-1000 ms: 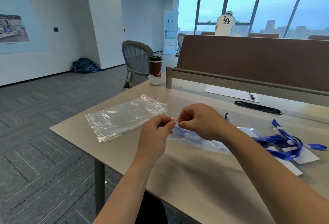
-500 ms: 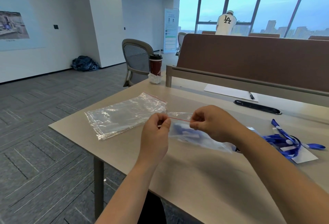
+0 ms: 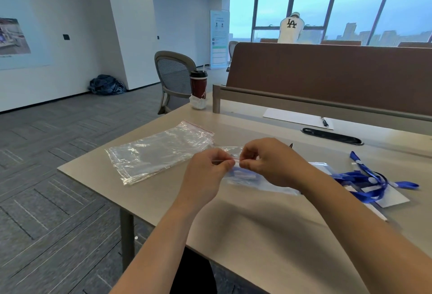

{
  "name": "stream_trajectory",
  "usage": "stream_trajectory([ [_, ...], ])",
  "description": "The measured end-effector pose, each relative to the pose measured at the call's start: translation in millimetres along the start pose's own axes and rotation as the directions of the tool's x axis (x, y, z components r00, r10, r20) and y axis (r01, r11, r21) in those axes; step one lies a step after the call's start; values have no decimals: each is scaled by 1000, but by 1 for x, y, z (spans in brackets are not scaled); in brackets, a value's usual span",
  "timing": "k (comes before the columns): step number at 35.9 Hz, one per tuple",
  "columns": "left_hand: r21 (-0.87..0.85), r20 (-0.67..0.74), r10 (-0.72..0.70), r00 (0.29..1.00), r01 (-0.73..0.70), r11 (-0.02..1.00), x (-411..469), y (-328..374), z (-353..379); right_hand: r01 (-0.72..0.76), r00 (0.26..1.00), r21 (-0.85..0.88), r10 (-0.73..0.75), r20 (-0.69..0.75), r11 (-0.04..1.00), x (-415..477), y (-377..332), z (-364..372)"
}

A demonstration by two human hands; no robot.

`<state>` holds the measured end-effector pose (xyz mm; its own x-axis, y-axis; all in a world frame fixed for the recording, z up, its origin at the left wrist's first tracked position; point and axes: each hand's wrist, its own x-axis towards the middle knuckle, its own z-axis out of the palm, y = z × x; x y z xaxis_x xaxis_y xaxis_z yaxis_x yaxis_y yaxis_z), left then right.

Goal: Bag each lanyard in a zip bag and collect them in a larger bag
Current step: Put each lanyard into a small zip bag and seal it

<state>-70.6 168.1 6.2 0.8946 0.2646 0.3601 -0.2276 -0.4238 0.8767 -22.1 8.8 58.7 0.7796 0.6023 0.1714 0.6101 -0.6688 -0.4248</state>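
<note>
A small clear zip bag (image 3: 247, 176) with a blue lanyard inside lies on the table in front of me. My left hand (image 3: 208, 172) and my right hand (image 3: 268, 160) both pinch its red zip strip, fingertips close together. A pile of loose blue lanyards (image 3: 364, 180) with white cards lies to the right. A stack of larger clear bags (image 3: 159, 151) with a red zip edge lies flat to the left.
The beige table (image 3: 245, 235) ends at its left edge near the big bags. A red coffee cup (image 3: 198, 85) stands at the far corner. A paper with a pen (image 3: 299, 118) and a black cable slot (image 3: 332, 136) lie near the brown divider. A person stands by the windows.
My right hand has slid left along the zip strip, back close to my left hand, after they had moved apart half a second ago.
</note>
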Motion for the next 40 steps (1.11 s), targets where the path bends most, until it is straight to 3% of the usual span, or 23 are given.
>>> stream_trajectory([
  [11, -5, -106, 26, 994, -26, 1000, 2, -2, 1, -77, 995, 36, 79, -55, 996, -13, 27, -18],
  [15, 17, -66, 35, 997, -34, 999, 3, 0, -4, -106, 993, 15, 107, -54, 994, -17, 36, -23],
  [19, 239, 51, 64, 997, -74, 968, 5, 4, -9, -119, 992, -71, 116, -51, 990, -21, 36, -21],
  [22, 467, 63, 174, 983, -183, 865, 8, 9, -10, -111, 993, -131, 105, -58, 985, -21, 33, -17],
  [28, 573, 237, 243, 941, -337, 747, 7, 30, 12, -86, 996, -136, 80, -47, 987, -16, 25, -8],
  [32, 542, 252, 217, 943, -323, 776, 9, 28, 19, -67, 995, -70, 62, -73, 995, -17, 26, -8],
  [36, 379, 161, 182, 970, -231, 896, 9, 26, 19, -60, 989, 101, 73, -131, 993, -24, 34, -14],
  [40, 318, 136, 155, 979, -191, 929, 11, 25, 17, -99, 980, 256, 139, -143, 962, -33, 52, -18],
])
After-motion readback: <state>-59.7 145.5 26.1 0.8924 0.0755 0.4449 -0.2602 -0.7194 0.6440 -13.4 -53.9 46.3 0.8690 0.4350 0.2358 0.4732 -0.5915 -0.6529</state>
